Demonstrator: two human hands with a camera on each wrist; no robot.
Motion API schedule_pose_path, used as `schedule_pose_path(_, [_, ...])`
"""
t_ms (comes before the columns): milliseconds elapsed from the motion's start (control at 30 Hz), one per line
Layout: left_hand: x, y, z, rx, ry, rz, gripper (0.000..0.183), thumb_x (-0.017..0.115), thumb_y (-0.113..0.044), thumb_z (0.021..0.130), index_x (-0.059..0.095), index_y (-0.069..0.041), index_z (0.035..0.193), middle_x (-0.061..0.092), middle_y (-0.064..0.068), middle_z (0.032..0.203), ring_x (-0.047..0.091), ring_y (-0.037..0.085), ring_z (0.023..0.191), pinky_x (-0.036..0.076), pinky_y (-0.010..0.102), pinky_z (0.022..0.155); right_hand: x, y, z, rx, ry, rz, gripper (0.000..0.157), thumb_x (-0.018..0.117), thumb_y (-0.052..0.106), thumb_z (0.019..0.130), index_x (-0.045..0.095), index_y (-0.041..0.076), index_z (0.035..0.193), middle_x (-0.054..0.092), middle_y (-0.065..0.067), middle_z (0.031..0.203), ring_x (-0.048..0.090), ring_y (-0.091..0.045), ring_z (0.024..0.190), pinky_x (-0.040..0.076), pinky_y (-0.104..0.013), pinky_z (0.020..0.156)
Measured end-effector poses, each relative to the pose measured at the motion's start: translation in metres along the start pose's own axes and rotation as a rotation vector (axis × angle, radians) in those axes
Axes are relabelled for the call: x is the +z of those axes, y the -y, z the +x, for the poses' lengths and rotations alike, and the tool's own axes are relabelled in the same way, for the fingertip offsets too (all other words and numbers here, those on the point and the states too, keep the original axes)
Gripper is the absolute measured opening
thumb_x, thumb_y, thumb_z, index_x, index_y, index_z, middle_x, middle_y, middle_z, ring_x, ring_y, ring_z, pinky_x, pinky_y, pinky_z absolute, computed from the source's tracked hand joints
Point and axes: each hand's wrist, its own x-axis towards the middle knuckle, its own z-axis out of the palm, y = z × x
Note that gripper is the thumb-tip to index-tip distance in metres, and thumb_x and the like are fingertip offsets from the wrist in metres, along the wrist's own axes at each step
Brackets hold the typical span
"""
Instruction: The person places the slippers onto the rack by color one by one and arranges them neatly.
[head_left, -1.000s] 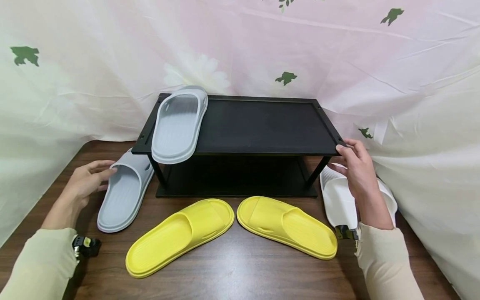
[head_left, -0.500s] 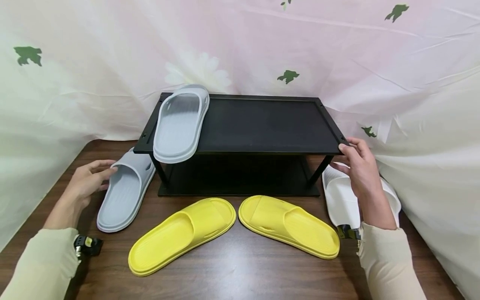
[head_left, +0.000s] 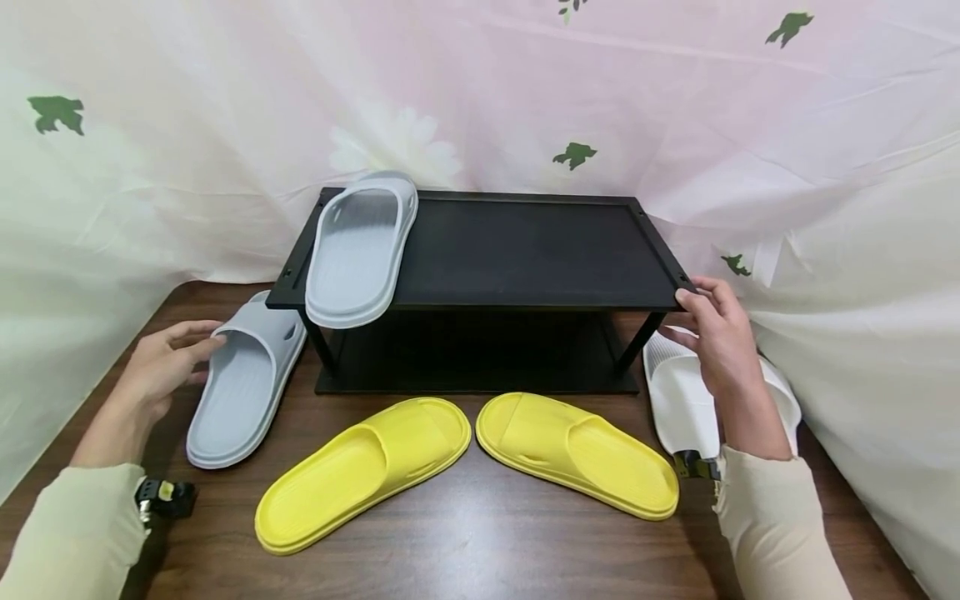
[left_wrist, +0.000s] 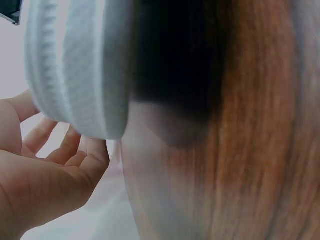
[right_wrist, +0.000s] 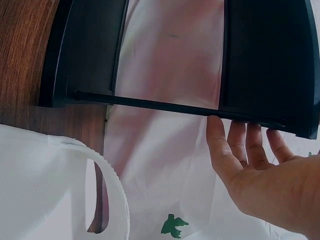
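On the left, my left hand [head_left: 159, 367] holds a light grey slipper [head_left: 238, 387] by the edge of its strap, thumb at the foot opening. The left wrist view shows this slipper [left_wrist: 80, 65] close up and blurred, with fingers against its side. My right hand [head_left: 723, 346] grips the right front corner of a black two-tier shoe rack [head_left: 525, 250], thumb at the corner. In the right wrist view, fingertips touch the end edge of the rack [right_wrist: 270, 60]. A second grey slipper [head_left: 356, 258] lies on the left of the rack's upper shelf.
Two yellow slippers, the left one [head_left: 360, 479] and the right one [head_left: 577, 454], lie angled before the rack on the brown table [head_left: 465, 550]. White slippers [head_left: 678, 392] are partly hidden under my right forearm. A floral cloth [head_left: 480, 92] hangs behind and at the sides.
My left hand and the grey slipper in it have shifted slightly left, away from the rack. My right hand stays at the rack's corner.
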Motion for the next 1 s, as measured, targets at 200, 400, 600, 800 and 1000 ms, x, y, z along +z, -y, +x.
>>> schedule_pose_path(200, [-0.005,-0.001,-0.003,0.016,0.008,-0.002,0.031,0.062,-0.035,0.102,0.057,-0.02,0.13,0.051,-0.002,0.119,0.059,-0.003,0.086,0.057,0.023,0.068,0.0,-0.002,-0.001,0.0,-0.007,-0.008,0.019,0.057,0.016,0.105,0.047,0.016,0.12,0.06,-0.001,0.104,0.072,-0.011,0.079,0.059,-0.023,0.073])
schedule_pose_path(400, [-0.01,-0.003,-0.004,0.031,0.036,-0.091,0.017,0.065,-0.025,0.102,0.06,-0.03,0.117,0.058,-0.022,0.098,0.062,-0.002,0.082,0.057,0.024,0.065,0.001,-0.001,-0.001,-0.008,-0.012,-0.013,0.019,0.056,0.016,0.105,0.047,0.016,0.122,0.059,-0.001,0.106,0.072,-0.01,0.08,0.059,-0.023,0.073])
schedule_pose_path(600, [-0.013,-0.004,-0.007,0.02,0.034,-0.118,0.015,0.066,-0.023,0.101,0.061,-0.033,0.112,0.061,-0.026,0.092,0.062,-0.001,0.08,0.057,0.024,0.063,0.001,-0.002,0.0,-0.005,-0.013,-0.011,0.019,0.057,0.016,0.104,0.048,0.016,0.12,0.06,-0.001,0.103,0.072,-0.011,0.079,0.059,-0.023,0.072])
schedule_pose_path(800, [-0.018,-0.006,-0.009,0.028,0.05,-0.246,0.018,0.07,-0.018,0.099,0.067,-0.033,0.107,0.065,-0.022,0.092,0.063,0.001,0.078,0.056,0.023,0.06,0.001,-0.002,0.001,-0.008,-0.015,-0.014,0.019,0.057,0.017,0.104,0.048,0.016,0.121,0.059,-0.002,0.106,0.072,-0.01,0.08,0.059,-0.023,0.073])
schedule_pose_path(1000, [-0.023,-0.008,-0.012,0.036,0.073,-0.437,0.019,0.071,-0.011,0.097,0.073,-0.029,0.103,0.07,-0.015,0.092,0.064,0.004,0.075,0.056,0.023,0.058,0.0,-0.002,0.001,-0.008,-0.01,-0.004,0.018,0.057,0.016,0.104,0.048,0.015,0.12,0.059,-0.002,0.105,0.072,-0.011,0.08,0.059,-0.023,0.073])
